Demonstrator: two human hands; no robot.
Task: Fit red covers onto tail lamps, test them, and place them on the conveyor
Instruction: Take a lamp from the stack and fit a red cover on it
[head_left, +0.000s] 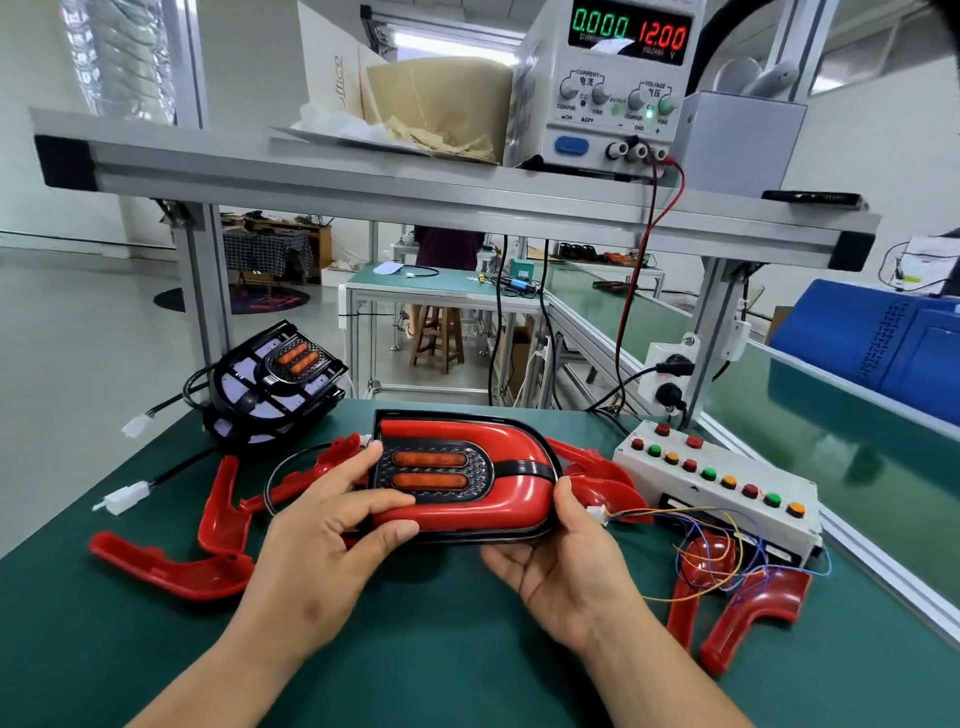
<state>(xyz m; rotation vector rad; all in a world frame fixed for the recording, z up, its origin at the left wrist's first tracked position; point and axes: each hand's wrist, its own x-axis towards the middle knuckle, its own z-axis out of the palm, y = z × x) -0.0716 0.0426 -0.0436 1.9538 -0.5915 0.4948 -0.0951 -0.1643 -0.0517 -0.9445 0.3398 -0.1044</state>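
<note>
A: Where is the tail lamp (431, 475) right now?

B: It is in the middle, just above the green table (441, 649). Both hands hold it. The red cover (514, 441) sits on top of it, around the dark part with two orange strips.

A: Is it heavy?

B: I think it is light. It looks like hard plastic, so it should not bend. The red part is shiny and smooth, so it may slip. It could crack or scratch if it drops.

A: Where is a good place to hold it?

B: At the two ends and along the black rim. Keep fingers off the shiny top and the orange strips.

A: What does the left hand (322, 525) do?

B: It grips the left end. Its fingers (358, 465) curl over the top and its thumb presses the near edge.

A: And the right hand (561, 561)?

B: It cups the round right end from under, with the thumb up on the side. The hands are apart, one at each end.

A: What is beside them?

B: A white plug (597, 514) with thin wires is just beside the right hand. The button box (717, 483) is near it. The long green belt on the right looks like the conveyor (841, 431). The lamp is not on it yet.
</note>
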